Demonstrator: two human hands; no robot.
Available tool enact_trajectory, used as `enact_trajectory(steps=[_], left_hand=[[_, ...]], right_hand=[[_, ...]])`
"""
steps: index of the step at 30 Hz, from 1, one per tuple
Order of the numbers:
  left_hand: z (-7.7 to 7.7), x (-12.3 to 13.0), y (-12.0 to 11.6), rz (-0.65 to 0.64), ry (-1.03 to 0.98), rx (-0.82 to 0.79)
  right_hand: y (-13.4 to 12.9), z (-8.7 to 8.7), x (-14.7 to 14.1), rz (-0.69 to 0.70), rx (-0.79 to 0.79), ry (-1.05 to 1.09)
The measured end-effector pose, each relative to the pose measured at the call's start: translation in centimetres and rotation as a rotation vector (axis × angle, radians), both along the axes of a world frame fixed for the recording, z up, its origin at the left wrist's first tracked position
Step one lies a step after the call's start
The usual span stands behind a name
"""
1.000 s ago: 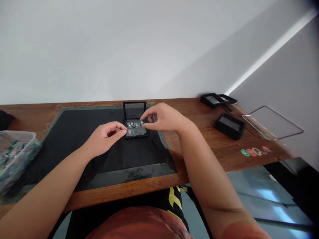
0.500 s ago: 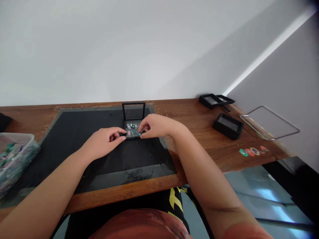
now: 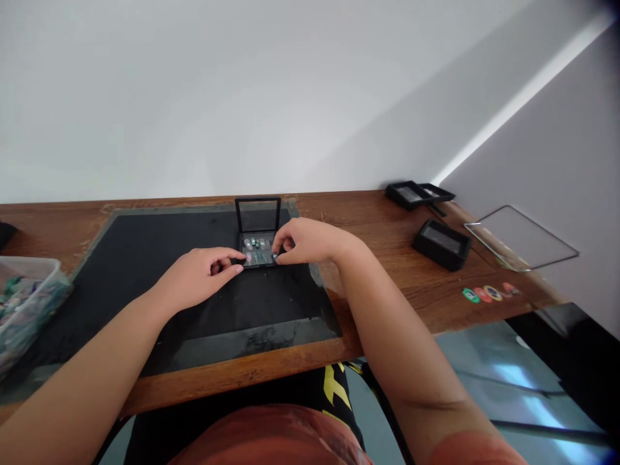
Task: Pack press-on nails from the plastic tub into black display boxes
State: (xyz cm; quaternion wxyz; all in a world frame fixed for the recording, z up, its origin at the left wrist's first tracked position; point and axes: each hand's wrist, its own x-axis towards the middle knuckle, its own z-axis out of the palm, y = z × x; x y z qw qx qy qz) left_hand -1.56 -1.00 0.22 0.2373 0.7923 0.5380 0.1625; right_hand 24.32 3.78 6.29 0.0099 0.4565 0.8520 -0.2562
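A small black display case (image 3: 259,264) stands on the dark mat with its clear-windowed lid (image 3: 258,214) raised. Inside lie several small polished stones (image 3: 257,243), pale, green and pink. My left hand (image 3: 203,278) grips the case's left edge between thumb and curled fingers. Over the right end of the case, my right hand (image 3: 305,241) pinches a small shiny stone (image 3: 275,257) with thumb and forefinger. The fingers partly hide that stone and the case's right side.
A clear plastic tub (image 3: 29,303) of wrapped stones stands at the left. On the right are a stack of black cases (image 3: 440,245), another open case (image 3: 409,194), several round stickers (image 3: 484,294) and a wire frame (image 3: 523,239). The black mat (image 3: 271,303) covers the table's middle.
My right hand has shifted slightly right along the case, uncovering more of the stones in the middle. My left hand keeps its place at the left edge.
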Motion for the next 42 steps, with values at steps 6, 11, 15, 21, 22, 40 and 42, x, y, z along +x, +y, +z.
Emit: enact_trajectory(steps=[6,11,15,21,22,40,42], left_hand=[[0.1,0.0,0.0,0.013,0.013,-0.02],[0.1,0.2,0.1,0.038,0.03,-0.001],[0.0,0.6,0.0,0.064,0.055,0.094],[0.2,0.9,-0.1,0.12,0.059,0.272],[0.3,1.0,-0.1,0.125,0.056,0.274],[-0.4,1.5,0.0,0.051,0.013,0.213],[-0.4,1.6,0.1,0.075,0.007,0.186]], right_hand=[[-0.1,0.0,-0.1,-0.025,0.036,-0.029],[-0.2,-0.1,-0.4,-0.021,0.068,-0.052],[-0.2,-0.1,-0.5,-0.014,0.077,-0.055],[-0.1,-0.2,-0.4,-0.037,0.088,-0.063],[0.0,-0.2,-0.4,-0.04,0.088,-0.066],[0.0,-0.5,-0.5,-0.064,0.095,-0.053],[0.0,-0.3,-0.3,-0.06,0.1,-0.038]])
